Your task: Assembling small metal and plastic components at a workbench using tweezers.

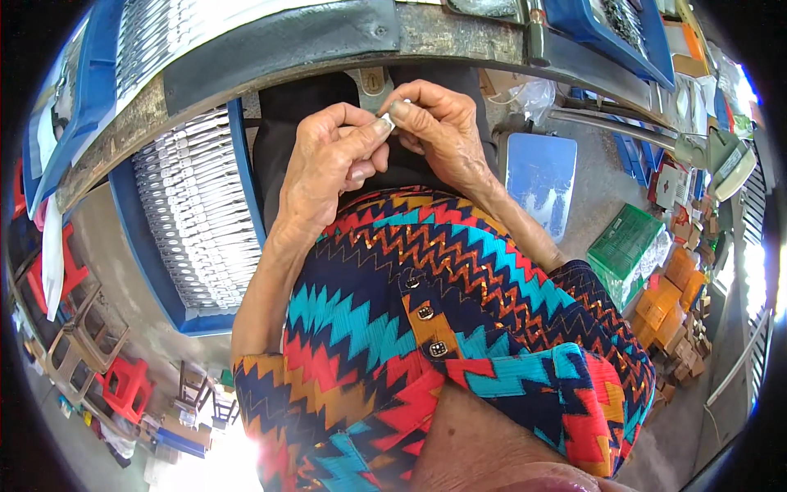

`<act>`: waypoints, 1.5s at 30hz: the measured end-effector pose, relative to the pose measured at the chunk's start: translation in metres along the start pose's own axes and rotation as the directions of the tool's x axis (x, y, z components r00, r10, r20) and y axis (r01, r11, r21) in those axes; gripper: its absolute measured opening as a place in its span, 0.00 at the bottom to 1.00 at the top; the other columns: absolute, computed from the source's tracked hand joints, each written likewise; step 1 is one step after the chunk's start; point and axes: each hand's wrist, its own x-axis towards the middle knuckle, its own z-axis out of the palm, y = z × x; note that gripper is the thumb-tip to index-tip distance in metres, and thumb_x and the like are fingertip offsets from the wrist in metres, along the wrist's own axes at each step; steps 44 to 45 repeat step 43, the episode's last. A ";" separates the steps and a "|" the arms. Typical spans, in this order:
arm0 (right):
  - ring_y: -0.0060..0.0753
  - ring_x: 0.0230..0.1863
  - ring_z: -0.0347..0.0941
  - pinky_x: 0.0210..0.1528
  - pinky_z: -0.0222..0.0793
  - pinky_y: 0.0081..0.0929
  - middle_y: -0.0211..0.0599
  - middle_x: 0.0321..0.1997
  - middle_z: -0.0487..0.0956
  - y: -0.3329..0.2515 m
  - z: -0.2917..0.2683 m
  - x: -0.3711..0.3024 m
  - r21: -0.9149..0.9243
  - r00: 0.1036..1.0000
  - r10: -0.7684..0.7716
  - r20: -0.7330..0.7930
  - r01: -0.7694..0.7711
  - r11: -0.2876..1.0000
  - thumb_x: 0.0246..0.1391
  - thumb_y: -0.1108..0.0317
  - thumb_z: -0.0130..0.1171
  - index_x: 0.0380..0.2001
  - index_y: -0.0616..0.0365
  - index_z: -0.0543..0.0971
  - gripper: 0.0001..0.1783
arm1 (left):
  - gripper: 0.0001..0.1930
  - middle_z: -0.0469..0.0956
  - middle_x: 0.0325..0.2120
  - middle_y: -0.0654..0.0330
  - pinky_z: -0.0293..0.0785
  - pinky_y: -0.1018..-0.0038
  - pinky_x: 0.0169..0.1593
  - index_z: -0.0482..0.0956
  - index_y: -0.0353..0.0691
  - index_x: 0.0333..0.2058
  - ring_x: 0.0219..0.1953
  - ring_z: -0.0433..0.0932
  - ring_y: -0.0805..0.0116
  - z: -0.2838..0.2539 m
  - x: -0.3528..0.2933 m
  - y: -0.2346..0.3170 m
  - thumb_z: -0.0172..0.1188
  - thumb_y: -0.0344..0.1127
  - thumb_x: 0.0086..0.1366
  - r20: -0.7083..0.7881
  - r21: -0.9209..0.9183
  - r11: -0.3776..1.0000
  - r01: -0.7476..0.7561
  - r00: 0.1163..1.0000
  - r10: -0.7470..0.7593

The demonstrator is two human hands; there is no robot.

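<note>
Metal, small and pale, is what both hands meet on: a small silvery piece (391,120) is pinched between the thumb and forefinger tips of the left hand (328,160) and the fingertips of the right hand (438,123), the two pinches pressed together with the piece showing only as a sliver between them. It is held in the air in front of the body, above the lap and just short of the bench edge.

Directly below the grip lies the zigzag-patterned garment (426,303) over the lap, with dark cloth between it and the hands. Just behind the grip, a metal tag-like part (373,82) hangs from the underside of the worn workbench (270,49). Down and to the left of the grip stands a blue crate (246,180) packed with rows of silvery metal parts (197,213), all alike. To the right of the grip and lower, a blue scale-like platform (537,176) sits on the floor, with a green crate (627,246) and a heap of small cartons (668,303) farther out. Far left, near the floor, are red stools (123,385).

As I judge it, the weak point is how little of the piece shows: it is gripped by fingertips alone, so a slip while the two hands work against each other could send it into the folds of cloth or onto the cluttered floor, where it would be hard to find. A thin metal edge could also nick a fingertip if pressed too hard.
</note>
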 end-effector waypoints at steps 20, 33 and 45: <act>0.09 0.17 0.57 0.17 0.51 0.11 0.21 0.17 0.69 0.000 0.007 0.001 -0.065 0.999 -0.025 -0.037 0.023 0.998 0.53 0.68 0.58 0.27 0.61 0.77 0.07 | 0.05 0.69 0.15 0.62 0.44 0.87 0.12 0.72 0.39 0.27 0.11 0.55 0.84 -0.009 0.005 -0.007 0.55 0.33 0.59 0.058 -0.102 0.993 0.058 0.997 -0.052; 0.09 0.17 0.57 0.17 0.50 0.10 0.24 0.19 0.71 0.000 0.011 -0.001 -0.028 1.000 0.009 -0.016 -0.009 1.000 0.53 0.68 0.59 0.26 0.60 0.77 0.07 | 0.05 0.66 0.16 0.66 0.43 0.89 0.13 0.71 0.41 0.28 0.12 0.53 0.88 -0.013 0.002 -0.007 0.53 0.34 0.61 0.110 -0.128 0.986 0.106 0.990 -0.092; 0.10 0.17 0.59 0.17 0.51 0.11 0.24 0.18 0.71 -0.002 0.012 -0.001 -0.173 0.997 -0.040 -0.059 0.029 0.985 0.53 0.65 0.58 0.29 0.57 0.78 0.07 | 0.08 0.67 0.15 0.64 0.43 0.88 0.12 0.70 0.38 0.28 0.12 0.52 0.88 -0.014 0.000 -0.006 0.57 0.35 0.59 0.122 -0.175 0.979 0.101 0.989 -0.080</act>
